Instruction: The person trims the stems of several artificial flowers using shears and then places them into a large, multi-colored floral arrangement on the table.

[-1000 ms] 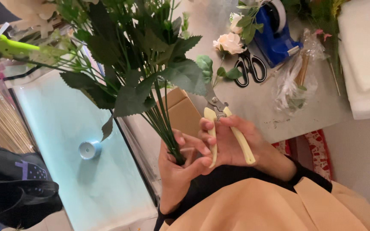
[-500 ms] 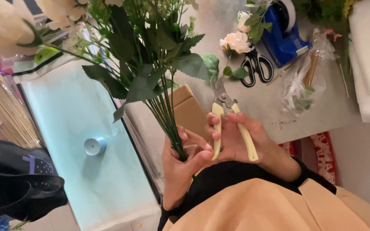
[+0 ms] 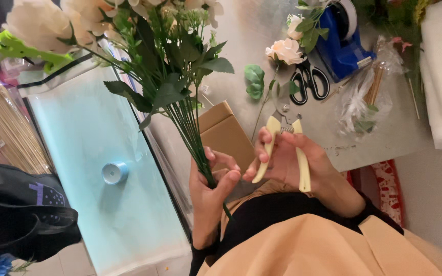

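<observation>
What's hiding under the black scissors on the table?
Under the black scissors a thin green stem from the small cream rose crosses the grey table. What lies beneath the blades is covered.

The person wears a black long-sleeved top, its dark cuffs ending at the wrists of the bare left hand (image 3: 208, 186) and bare right hand (image 3: 292, 161). Nearer lies a smooth tan-orange fabric garment covering the lap.

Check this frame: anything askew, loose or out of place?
Nothing broken or spilled. The left hand grips the bunch of green stems; the right hand holds cream-handled cutters. One loose cream flower lies across the black scissors by the blue tape dispenser: clutter, not damage.
</observation>
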